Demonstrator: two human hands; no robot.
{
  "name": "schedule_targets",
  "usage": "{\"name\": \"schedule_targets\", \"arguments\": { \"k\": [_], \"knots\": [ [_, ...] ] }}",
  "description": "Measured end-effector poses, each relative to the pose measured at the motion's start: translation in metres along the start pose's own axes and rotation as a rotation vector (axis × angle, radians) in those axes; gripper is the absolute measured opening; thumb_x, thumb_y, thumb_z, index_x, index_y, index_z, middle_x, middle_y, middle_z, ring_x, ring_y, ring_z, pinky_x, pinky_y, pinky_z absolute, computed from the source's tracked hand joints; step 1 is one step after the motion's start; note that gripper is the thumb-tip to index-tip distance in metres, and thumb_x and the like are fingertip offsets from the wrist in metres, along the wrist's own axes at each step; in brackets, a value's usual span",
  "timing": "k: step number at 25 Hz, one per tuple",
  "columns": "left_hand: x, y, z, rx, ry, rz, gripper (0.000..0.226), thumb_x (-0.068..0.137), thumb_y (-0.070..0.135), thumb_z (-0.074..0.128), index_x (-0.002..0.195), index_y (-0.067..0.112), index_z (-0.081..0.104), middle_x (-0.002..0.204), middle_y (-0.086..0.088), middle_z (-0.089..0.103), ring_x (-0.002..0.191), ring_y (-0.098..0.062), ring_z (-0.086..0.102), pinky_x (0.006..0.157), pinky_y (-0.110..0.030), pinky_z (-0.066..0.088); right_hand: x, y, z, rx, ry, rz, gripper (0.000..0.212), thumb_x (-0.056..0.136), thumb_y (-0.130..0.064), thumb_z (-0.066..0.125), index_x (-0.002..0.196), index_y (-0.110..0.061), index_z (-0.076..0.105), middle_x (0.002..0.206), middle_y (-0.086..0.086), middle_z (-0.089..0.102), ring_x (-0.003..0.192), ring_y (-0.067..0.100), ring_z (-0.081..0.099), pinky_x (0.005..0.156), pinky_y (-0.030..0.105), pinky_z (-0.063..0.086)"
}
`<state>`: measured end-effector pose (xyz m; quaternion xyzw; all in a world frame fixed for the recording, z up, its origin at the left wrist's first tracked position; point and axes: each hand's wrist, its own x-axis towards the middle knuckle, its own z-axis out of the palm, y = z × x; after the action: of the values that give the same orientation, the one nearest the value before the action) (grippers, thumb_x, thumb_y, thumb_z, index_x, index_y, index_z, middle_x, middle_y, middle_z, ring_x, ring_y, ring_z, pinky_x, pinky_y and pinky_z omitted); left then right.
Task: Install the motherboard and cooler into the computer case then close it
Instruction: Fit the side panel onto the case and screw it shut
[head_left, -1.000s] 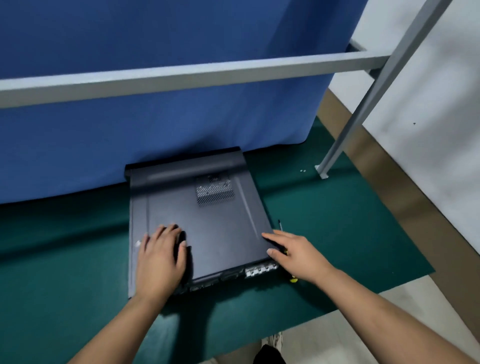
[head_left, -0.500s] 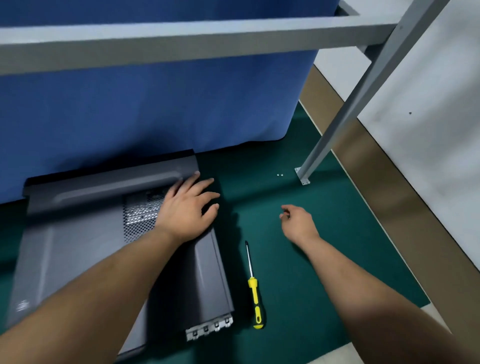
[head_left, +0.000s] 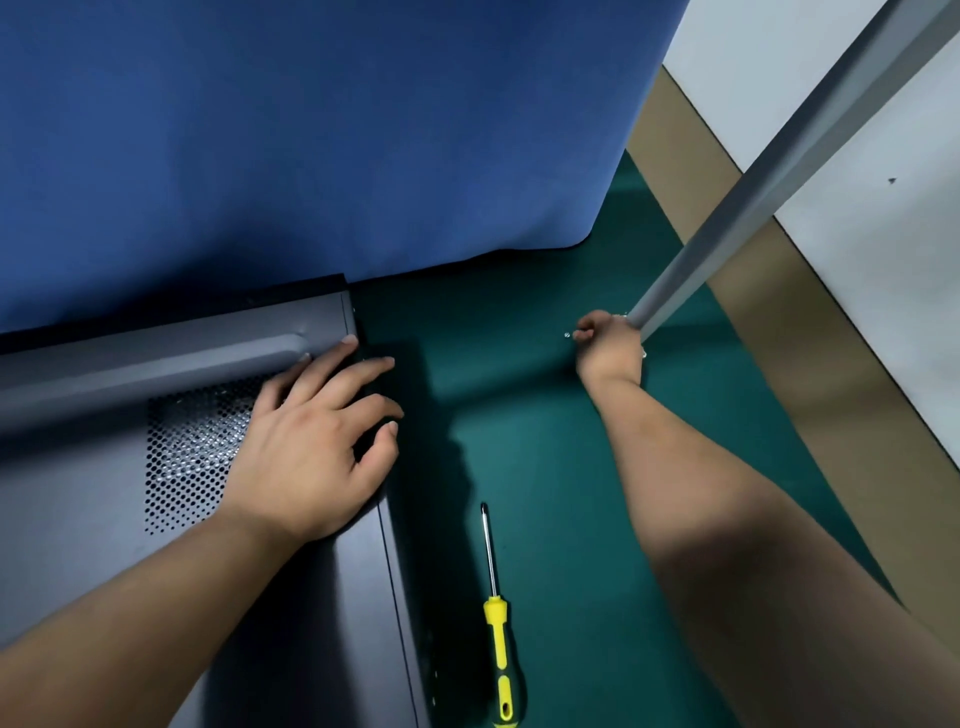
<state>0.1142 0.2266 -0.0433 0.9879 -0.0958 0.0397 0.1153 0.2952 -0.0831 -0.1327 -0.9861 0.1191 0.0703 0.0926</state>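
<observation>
A dark grey computer case (head_left: 104, 467), closed, is seen lying flat on the green bench (head_left: 545, 467). The left hand (head_left: 311, 441) is laid flat on its perforated top near the right edge. The right hand (head_left: 608, 343), fingers curled, is placed beside tiny screws (head_left: 567, 335) by a grey post (head_left: 727, 208). A yellow-handled screwdriver (head_left: 496, 623) lies between the arms.

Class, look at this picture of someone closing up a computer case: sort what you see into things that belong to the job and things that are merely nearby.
Job:
dark grey metal computer case
left hand, resting on it
right hand, reaching the small silver screws
yellow-handled screwdriver

Merely nearby:
blue curtain
grey metal frame leg
green mat
</observation>
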Motion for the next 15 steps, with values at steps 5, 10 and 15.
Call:
{"name": "schedule_targets", "arguments": {
  "k": [5,10,15],
  "knots": [
    [0.002,-0.002,0.003,-0.005,0.015,0.005,0.028,0.093,0.049,0.044,0.100,0.043,0.070,0.147,0.022,0.052,0.154,-0.009,0.022,0.115,-0.038,0.019,-0.025,0.004,0.011,0.346,0.024,0.109,0.022,0.095,-0.004,0.050,0.101,-0.017,0.066,0.106,0.009,0.062,0.094,0.026,0.055,0.077,0.025,0.040],
    [0.001,0.000,-0.006,-0.093,-0.014,-0.019,0.029,0.093,0.049,0.047,0.105,0.044,0.073,0.147,0.022,0.052,0.153,-0.008,0.023,0.117,-0.039,0.018,-0.135,-0.006,-0.008,1.172,-0.030,0.363,0.016,0.096,-0.003,0.056,0.087,-0.013,0.065,0.084,0.011,0.073,0.067,0.016,0.063,0.068,0.028,0.054],
    [-0.034,0.036,-0.016,-0.421,0.023,-0.139,0.024,0.096,0.030,0.067,0.119,0.033,0.073,0.142,0.013,0.061,0.149,-0.014,0.036,0.121,-0.039,0.022,-0.259,-0.022,-0.039,1.497,-0.283,0.325,0.013,0.097,0.000,0.062,0.095,-0.006,0.074,0.077,0.004,0.070,0.068,0.012,0.063,0.073,0.028,0.055]
  ]
}}
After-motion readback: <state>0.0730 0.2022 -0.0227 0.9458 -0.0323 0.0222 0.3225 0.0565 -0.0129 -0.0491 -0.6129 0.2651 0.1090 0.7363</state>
